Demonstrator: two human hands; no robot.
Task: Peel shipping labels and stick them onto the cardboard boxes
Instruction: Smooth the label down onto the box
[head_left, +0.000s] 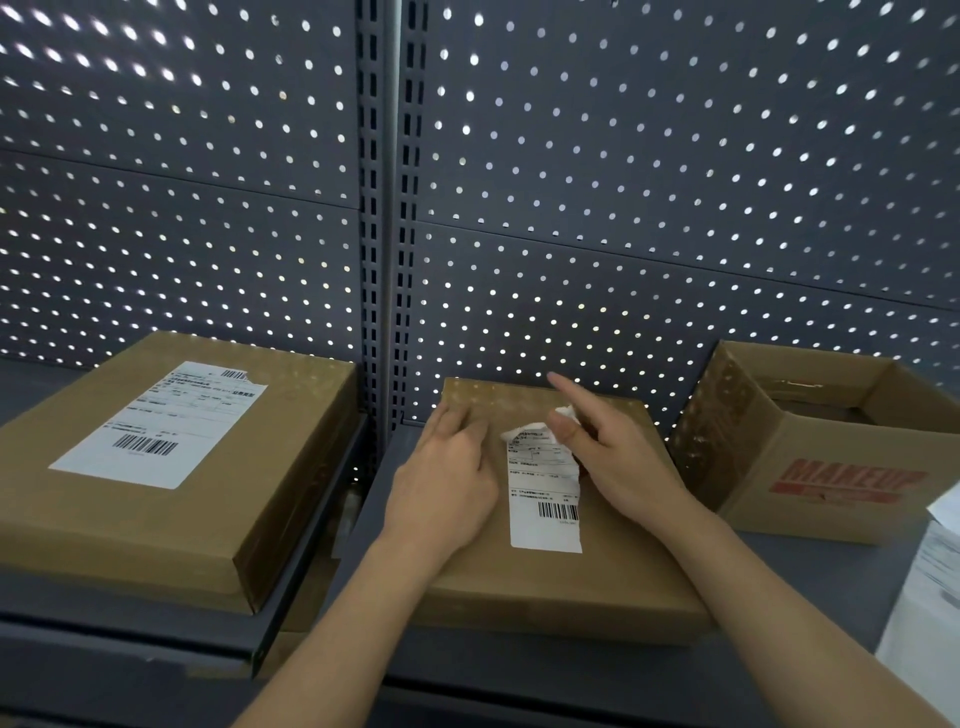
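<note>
A flat cardboard box (597, 582) lies on the shelf in front of me. A white shipping label (545, 499) with a barcode lies on its top; the label's upper end is torn and crumpled. My left hand (447, 478) rests on the box just left of the label, fingers slightly bent against the cardboard. My right hand (618, 452) is over the label's upper right corner, pinching a crumpled white scrap of paper (566, 413) with the thumb while the index finger points out straight. A second flat box (249, 519) at the left carries a stuck label (156, 426) with a torn top corner.
An open cardboard box (810, 467) printed "MAKEUP" in red stands at the right. A stack of white label sheets (930, 587) sits at the far right edge. A grey perforated back panel (623, 208) and a slotted upright post (382, 260) rise behind the shelves.
</note>
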